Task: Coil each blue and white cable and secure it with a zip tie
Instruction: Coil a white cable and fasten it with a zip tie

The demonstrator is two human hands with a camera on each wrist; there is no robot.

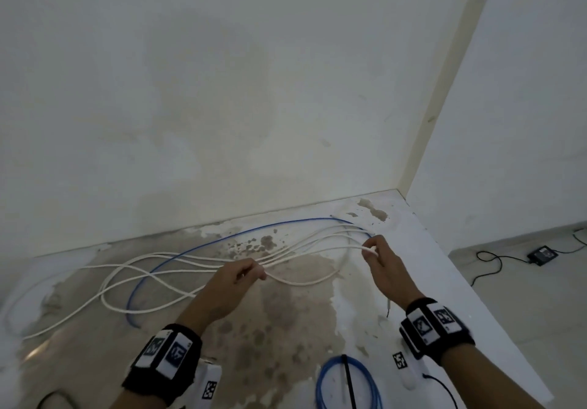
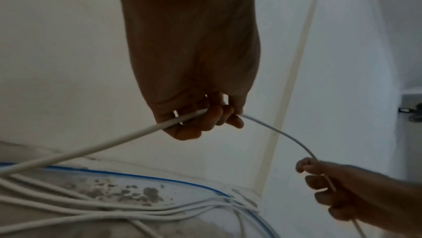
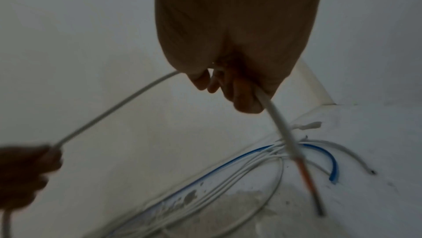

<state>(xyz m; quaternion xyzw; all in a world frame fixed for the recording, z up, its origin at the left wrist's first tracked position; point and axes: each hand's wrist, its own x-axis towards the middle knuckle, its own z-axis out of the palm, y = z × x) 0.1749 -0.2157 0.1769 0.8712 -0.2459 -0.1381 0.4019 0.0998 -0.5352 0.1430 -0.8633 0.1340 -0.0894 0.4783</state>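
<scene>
My left hand [image 1: 254, 270] pinches a white cable [image 1: 301, 281] above the middle of the table. My right hand [image 1: 370, 249] grips the same cable further right, and the slack sags between the two hands. In the left wrist view the white cable [image 2: 91, 149] runs through the curled left hand [image 2: 205, 121] to the right hand [image 2: 331, 184]. In the right wrist view the cable's end [image 3: 306, 178], with bare orange wire, hangs below the right hand [image 3: 239, 93]. A loose blue cable [image 1: 222, 240] and several white cables [image 1: 143, 268] lie spread on the table. A coiled blue cable [image 1: 368, 373] with a black zip tie [image 1: 349, 383] lies near me.
The stained white table [image 1: 286, 329] stands against a wall and into a corner at the back right. Its right edge [image 1: 476, 297] drops to the floor, where a black adapter [image 1: 541, 254] and its lead lie. A thin black wire end [image 1: 388, 308] rests by my right wrist.
</scene>
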